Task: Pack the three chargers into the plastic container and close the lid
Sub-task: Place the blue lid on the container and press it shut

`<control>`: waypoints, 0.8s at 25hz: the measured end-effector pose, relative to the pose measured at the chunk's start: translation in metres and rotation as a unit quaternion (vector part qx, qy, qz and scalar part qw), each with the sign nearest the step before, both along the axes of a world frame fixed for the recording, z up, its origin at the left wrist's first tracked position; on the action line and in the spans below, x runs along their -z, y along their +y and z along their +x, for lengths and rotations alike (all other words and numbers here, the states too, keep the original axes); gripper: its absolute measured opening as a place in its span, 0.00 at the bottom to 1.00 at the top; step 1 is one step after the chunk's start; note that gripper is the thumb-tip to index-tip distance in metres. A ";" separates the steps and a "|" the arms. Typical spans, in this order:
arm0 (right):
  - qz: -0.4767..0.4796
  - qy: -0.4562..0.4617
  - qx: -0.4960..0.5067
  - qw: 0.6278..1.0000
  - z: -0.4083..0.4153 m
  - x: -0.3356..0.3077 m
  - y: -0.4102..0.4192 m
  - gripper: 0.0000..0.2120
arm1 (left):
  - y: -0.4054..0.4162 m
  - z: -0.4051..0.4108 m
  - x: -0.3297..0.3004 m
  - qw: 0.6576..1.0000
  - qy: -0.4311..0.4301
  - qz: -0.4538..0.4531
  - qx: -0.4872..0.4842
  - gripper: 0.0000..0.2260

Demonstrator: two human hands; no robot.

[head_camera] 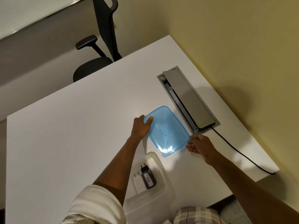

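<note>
We see a white table (64, 143) from above. The blue translucent lid (167, 130) sits out on the tabletop, well beyond the container, just beside a grey cable hatch (188, 98) set into the table.

Left hand (141, 128): at the lid's far-left corner, thumb laid on top of the rim, the other fingers curled under or behind the edge. It pinches the corner. Right hand (199, 146): at the lid's near-right corner, fingertips bunched and touching the rim. We cannot tell for certain whether they grip it or merely rest against it.

The clear plastic container (159, 180) stands open at the near edge of the table, between the two forearms. Inside it we count two chargers lying side by side and touching: a white charger (138, 183) with its two prongs pointing away from us, and a black charger (148, 178) with black prongs likewise. The black one carries a white label reading "030". A third charger we cannot make out; the left forearm covers part of the container. No brand marks are legible.

A black cable (239, 152) runs from the hatch off the table's right edge. A black office chair (97, 62) stands beyond the far side.
</note>
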State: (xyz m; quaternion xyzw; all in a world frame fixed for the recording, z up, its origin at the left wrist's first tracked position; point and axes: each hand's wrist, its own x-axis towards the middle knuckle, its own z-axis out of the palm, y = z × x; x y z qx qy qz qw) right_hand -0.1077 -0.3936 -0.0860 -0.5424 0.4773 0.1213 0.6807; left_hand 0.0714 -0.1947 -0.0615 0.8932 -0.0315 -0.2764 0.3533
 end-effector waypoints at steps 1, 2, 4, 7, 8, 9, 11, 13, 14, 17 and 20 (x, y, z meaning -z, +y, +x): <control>-0.002 -0.007 0.001 1.000 0.001 -0.004 0.002 0.08 | 0.004 -0.002 -0.005 1.000 -0.012 -0.008 -0.008 0.16; -0.007 -0.015 -0.001 1.000 0.002 -0.009 0.005 0.07 | 0.010 -0.006 -0.011 1.000 -0.020 -0.016 -0.017 0.15; -0.023 -0.029 -0.011 0.999 0.003 -0.016 0.009 0.06 | 0.020 -0.013 -0.022 0.998 -0.028 -0.032 -0.037 0.14; -0.048 -0.049 -0.025 0.997 0.002 -0.028 0.020 0.07 | 0.040 -0.027 -0.032 0.996 -0.042 -0.050 -0.059 0.16; -0.055 -0.055 -0.027 0.997 0.002 -0.030 0.022 0.07 | 0.043 -0.030 -0.036 0.996 -0.037 -0.050 -0.065 0.19; -0.061 -0.064 -0.028 0.996 0.002 -0.035 0.027 0.06 | 0.050 -0.036 -0.039 0.996 -0.039 -0.047 -0.072 0.22; -0.065 -0.080 -0.024 0.994 0.000 -0.048 0.037 0.03 | 0.065 -0.046 -0.048 0.994 -0.044 -0.054 -0.088 0.25; -0.076 -0.093 -0.025 0.992 -0.002 -0.060 0.046 0.03 | 0.080 -0.058 -0.059 0.990 -0.046 -0.080 -0.111 0.24; -0.085 -0.098 -0.031 0.991 -0.004 -0.064 0.050 0.04 | 0.087 -0.063 -0.063 0.986 -0.048 -0.095 -0.126 0.23; -0.115 -0.114 -0.065 0.985 -0.011 -0.074 0.066 0.06 | 0.110 -0.081 -0.071 0.975 -0.052 -0.134 -0.169 0.20; -0.146 -0.116 -0.076 0.980 -0.025 -0.075 0.082 0.07 | 0.132 -0.098 -0.065 0.966 -0.060 -0.161 -0.194 0.28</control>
